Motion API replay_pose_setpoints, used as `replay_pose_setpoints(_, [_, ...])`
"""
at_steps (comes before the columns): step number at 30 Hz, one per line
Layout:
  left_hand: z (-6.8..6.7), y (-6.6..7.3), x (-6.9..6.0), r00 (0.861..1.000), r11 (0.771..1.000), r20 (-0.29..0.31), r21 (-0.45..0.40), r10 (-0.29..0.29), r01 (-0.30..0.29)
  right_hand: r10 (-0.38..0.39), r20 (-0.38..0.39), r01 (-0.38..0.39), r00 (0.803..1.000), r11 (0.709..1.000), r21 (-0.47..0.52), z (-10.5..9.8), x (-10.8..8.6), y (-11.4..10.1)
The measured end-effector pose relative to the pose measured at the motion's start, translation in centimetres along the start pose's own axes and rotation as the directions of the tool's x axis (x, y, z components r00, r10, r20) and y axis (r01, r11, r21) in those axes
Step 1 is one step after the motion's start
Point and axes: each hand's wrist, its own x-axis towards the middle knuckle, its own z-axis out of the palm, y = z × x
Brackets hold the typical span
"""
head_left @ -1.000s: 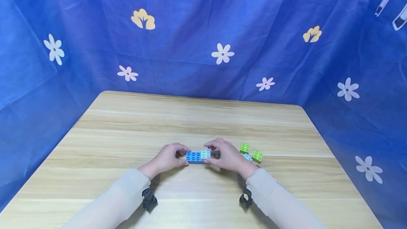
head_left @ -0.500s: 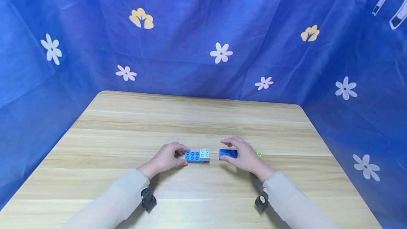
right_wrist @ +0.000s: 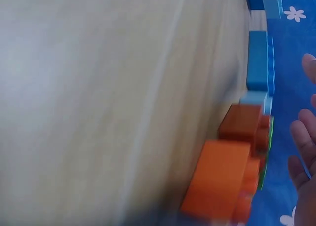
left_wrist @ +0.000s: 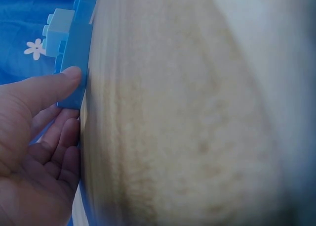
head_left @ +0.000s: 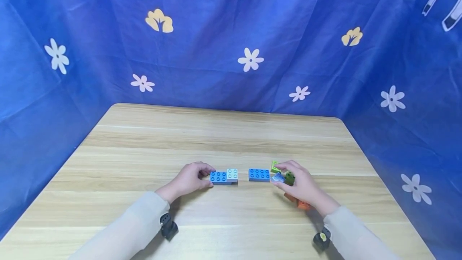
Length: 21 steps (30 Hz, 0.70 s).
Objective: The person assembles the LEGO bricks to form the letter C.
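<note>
My left hand (head_left: 187,177) holds the left end of a long blue building brick (head_left: 218,177) between thumb and fingers. A small light-blue brick (head_left: 232,175) is attached on top of its right end; the left wrist view shows this pale brick (left_wrist: 60,30) too. Just to the right, apart from it, a second long blue brick (head_left: 259,175) lies on the table. My right hand (head_left: 303,183) hovers with fingers and thumb spread over a loose light-blue brick (head_left: 278,177). In the right wrist view that hand (right_wrist: 307,142) is above the bricks, holding nothing.
Two green bricks, one at the back (head_left: 274,167) and one (head_left: 290,178) shaded by the right hand, lie close together. Orange bricks (head_left: 303,205) sit beneath the right wrist. A blue patterned curtain (head_left: 202,51) surrounds the wooden table (head_left: 216,135).
My right hand left the joined bricks, passed over the second blue brick, and moved right to the loose light-blue brick. My left hand has stayed in place.
</note>
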Motion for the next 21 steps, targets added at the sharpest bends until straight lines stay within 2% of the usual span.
replay_pose_setpoints(8, [0.0,0.0,-0.2,1.000,1.000,-0.013,-0.002,0.004,-0.004,-0.001,-0.021,0.000,1.000,0.999,-0.034,-1.1,-2.3,1.2])
replay_pose_setpoints(15, [0.0,-0.1,-0.2,0.999,0.999,-0.002,-0.003,0.034,-0.034,0.021,0.005,-0.021,1.000,1.000,-0.017,-2.0,-4.3,2.0])
replay_pose_setpoints(21, [0.1,0.0,-0.2,1.000,1.000,-0.003,-0.003,0.004,-0.004,0.009,0.004,-0.009,1.000,1.000,-0.029,-2.5,-5.8,2.7])
